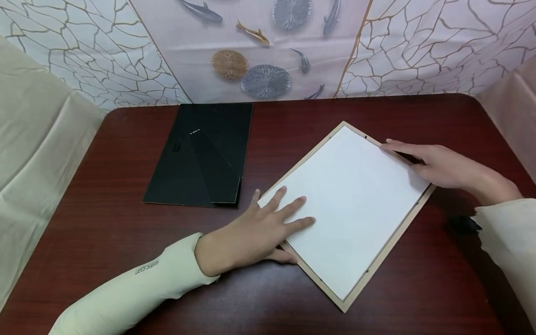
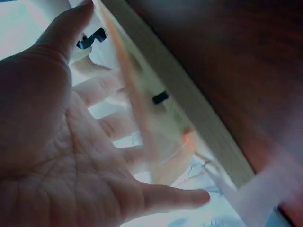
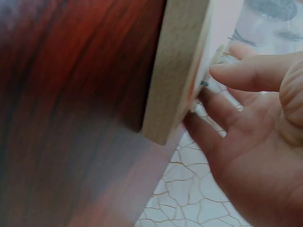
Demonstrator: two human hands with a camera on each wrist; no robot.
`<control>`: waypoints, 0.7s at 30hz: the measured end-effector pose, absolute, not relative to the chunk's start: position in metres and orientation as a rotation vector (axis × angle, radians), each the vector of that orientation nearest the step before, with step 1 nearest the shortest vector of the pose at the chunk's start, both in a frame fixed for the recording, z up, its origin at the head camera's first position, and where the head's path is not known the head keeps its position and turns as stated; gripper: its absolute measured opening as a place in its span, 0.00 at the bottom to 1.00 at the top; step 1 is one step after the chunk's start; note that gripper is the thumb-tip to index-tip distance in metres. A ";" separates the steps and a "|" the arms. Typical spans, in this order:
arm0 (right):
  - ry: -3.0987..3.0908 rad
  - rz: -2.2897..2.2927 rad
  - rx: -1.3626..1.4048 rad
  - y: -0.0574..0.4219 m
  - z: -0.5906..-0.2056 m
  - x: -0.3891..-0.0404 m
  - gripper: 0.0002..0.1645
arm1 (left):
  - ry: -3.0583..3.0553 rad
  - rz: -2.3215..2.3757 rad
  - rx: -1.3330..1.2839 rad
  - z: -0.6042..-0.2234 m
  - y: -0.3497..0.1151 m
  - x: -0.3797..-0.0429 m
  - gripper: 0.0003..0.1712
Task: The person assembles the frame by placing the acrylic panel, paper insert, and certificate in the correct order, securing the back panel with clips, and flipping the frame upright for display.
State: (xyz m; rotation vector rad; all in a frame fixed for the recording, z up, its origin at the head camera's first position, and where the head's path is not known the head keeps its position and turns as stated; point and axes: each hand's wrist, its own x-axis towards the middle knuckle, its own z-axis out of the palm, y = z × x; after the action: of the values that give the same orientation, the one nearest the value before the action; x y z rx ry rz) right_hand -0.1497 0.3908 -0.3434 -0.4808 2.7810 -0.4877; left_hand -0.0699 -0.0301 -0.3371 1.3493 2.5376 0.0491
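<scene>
A wooden picture frame [image 1: 387, 253] lies face down and turned diagonally on the table, a white sheet [image 1: 351, 200] set inside its rim. My left hand [image 1: 264, 228] rests with fingers spread over the sheet's left corner, the thumb by the frame's lower-left side. In the left wrist view, the palm of that left hand [image 2: 71, 156] faces the frame edge [image 2: 189, 104], which carries a small black tab [image 2: 161, 98]. At the upper-right side, my right hand [image 1: 448, 167] touches the edge with extended fingers. The right wrist view shows this right hand [image 3: 255, 127] beside the frame's corner [image 3: 165, 109].
A black backing board [image 1: 167, 177] with a fold-out stand leg [image 1: 215, 172] lies at the back left of the dark red wooden table [image 1: 104, 232]. Patterned cloth [image 1: 268, 46] hangs behind the table. A small dark object [image 1: 465, 224] shows by the right sleeve.
</scene>
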 end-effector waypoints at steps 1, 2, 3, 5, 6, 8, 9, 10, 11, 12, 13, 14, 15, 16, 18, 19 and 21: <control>2.792 -0.454 -0.458 0.391 -0.341 -0.147 0.42 | 2.550 0.044 1.336 -0.336 -0.032 -0.070 0.45; 2.798 -0.425 -0.430 0.392 -0.340 -0.143 0.42 | 2.561 0.038 1.326 -0.335 -0.034 -0.070 0.45; 2.803 -0.403 -0.408 0.393 -0.338 -0.138 0.41 | 2.570 0.036 1.317 -0.335 -0.036 -0.070 0.45; 2.821 -0.368 -0.370 0.392 -0.337 -0.126 0.39 | 2.581 0.039 1.304 -0.335 -0.040 -0.072 0.45; 2.834 -0.362 -0.355 0.391 -0.337 -0.119 0.38 | 2.581 0.041 1.300 -0.335 -0.041 -0.073 0.45; 2.841 -0.344 -0.316 0.388 -0.338 -0.104 0.37 | 2.573 0.051 1.300 -0.336 -0.043 -0.075 0.46; 2.846 -0.330 -0.295 0.386 -0.338 -0.095 0.36 | 2.569 0.062 1.303 -0.337 -0.044 -0.076 0.45; 2.847 -0.310 -0.263 0.383 -0.338 -0.087 0.37 | 2.565 0.073 1.307 -0.337 -0.044 -0.077 0.45; 2.841 -0.296 -0.229 0.380 -0.337 -0.078 0.38 | 2.560 0.084 1.307 -0.337 -0.044 -0.078 0.45; 2.843 -0.275 -0.204 0.377 -0.337 -0.070 0.38 | 2.556 0.092 1.309 -0.338 -0.045 -0.078 0.45; 2.842 -0.257 -0.177 0.372 -0.336 -0.062 0.40 | 2.557 0.095 1.314 -0.338 -0.045 -0.079 0.45; 2.847 -0.241 -0.149 0.367 -0.336 -0.054 0.41 | 2.557 0.097 1.316 -0.338 -0.046 -0.079 0.44; 2.854 -0.235 -0.127 0.362 -0.337 -0.047 0.43 | 2.561 0.095 1.318 -0.338 -0.046 -0.080 0.44; 2.858 -0.233 -0.109 0.356 -0.337 -0.041 0.45 | 2.567 0.092 1.321 -0.339 -0.046 -0.080 0.44; 2.877 -0.243 -0.097 0.345 -0.339 -0.029 0.49 | 2.579 0.086 1.332 -0.339 -0.047 -0.081 0.44; 2.879 -0.252 -0.085 0.340 -0.341 -0.025 0.51 | 2.584 0.088 1.340 -0.340 -0.047 -0.081 0.45; 2.874 -0.272 -0.082 0.332 -0.343 -0.017 0.54 | 2.592 0.104 1.351 -0.341 -0.048 -0.082 0.45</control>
State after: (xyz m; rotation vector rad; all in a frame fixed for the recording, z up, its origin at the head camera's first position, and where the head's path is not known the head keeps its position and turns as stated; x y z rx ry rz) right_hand -0.0170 0.3322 -0.3431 -0.0820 2.8743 -0.2720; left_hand -0.0817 -0.0476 -0.3407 1.3509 2.5923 0.1039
